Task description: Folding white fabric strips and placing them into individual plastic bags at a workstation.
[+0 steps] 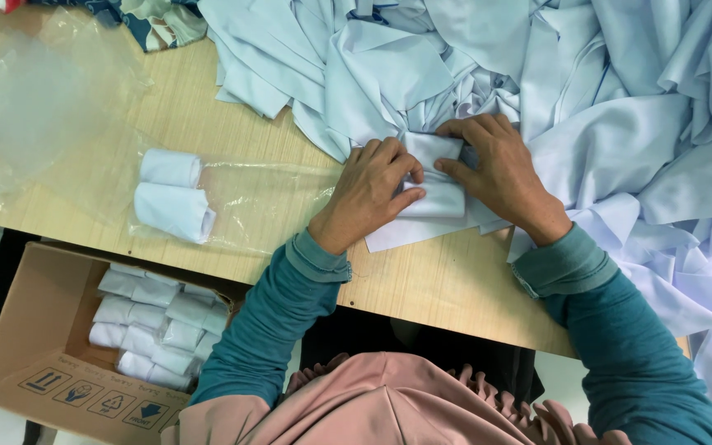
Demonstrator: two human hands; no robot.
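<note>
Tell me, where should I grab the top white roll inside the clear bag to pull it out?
Probably by its right end, coming from the right. The top white roll lies sideways in the clear bag, just above a second roll. The bag stretches loose and flat toward the person's left hand, so its mouth seems to be there. Pinch across the round end; the soft cloth should squash a little.

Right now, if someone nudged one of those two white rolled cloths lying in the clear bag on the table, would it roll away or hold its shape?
The rolled cloths look soft and probably light. Being roughly cylindrical, one might roll a little, but the clear bag around them would likely stop it. The loose end at the lower roll's edge suggests it may unroll if lifted carelessly.
</note>
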